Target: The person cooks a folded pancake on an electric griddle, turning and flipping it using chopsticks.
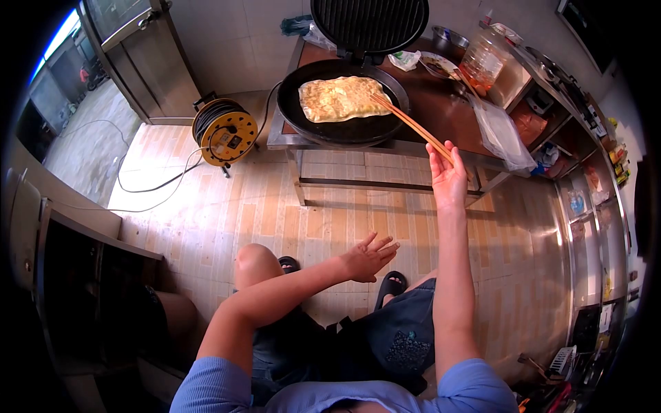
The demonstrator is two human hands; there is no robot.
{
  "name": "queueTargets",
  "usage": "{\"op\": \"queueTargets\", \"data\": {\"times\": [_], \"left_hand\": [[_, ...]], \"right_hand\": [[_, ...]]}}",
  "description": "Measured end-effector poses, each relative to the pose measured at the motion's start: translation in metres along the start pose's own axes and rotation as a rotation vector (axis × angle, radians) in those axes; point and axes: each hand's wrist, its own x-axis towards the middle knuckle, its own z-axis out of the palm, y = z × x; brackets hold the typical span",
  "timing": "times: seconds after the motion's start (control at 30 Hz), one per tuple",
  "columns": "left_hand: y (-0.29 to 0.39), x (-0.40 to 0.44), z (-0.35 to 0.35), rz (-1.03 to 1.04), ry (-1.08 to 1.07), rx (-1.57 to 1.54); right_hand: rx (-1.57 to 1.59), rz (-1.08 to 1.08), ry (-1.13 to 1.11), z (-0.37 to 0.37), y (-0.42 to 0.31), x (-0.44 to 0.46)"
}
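Observation:
My right hand [449,168] grips a pair of long wooden chopsticks [414,126] near their rear end. Their tips touch the right edge of a flatbread [342,98], rectangular, folded and browned in patches. It lies in the round black pan of an electric griddle [344,140]. The griddle's ribbed lid [370,26] stands raised behind it. Over the floor, in front of my lap, my left hand [368,258] hovers with its fingers spread and nothing in it.
The griddle rests on a metal-framed table [441,103]. A plastic jar [482,58], a metal bowl [449,41], a plate [439,65] and a clear plastic bag [499,131] lie to its right. A yellow cable reel [229,138] stands left, its cord crossing the floor. Shelves [585,213] line the right wall.

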Motion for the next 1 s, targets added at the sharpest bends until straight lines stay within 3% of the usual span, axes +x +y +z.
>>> {"op": "queueTargets", "data": {"times": [0.5, 0.7, 0.8, 0.9, 1.0], "left_hand": [[-0.002, 0.006, -0.002, 0.086, 0.296, -0.165], [0.001, 0.001, 0.005, 0.108, 0.249, -0.267], [0.008, 0.004, 0.025, 0.063, 0.148, -0.689], [0.023, 0.014, 0.012, -0.083, -0.107, -1.145], [0.047, 0.048, 0.026, -0.083, -0.073, -1.512]], "right_hand": [[0.039, 0.002, -0.007, -0.004, -0.003, 0.004], [0.073, -0.011, -0.009, -0.007, -0.006, 0.007], [0.096, -0.018, -0.005, -0.004, -0.012, 0.005], [0.119, -0.023, -0.011, -0.002, -0.018, 0.000], [0.138, -0.033, -0.028, -0.005, -0.025, -0.001]]}}
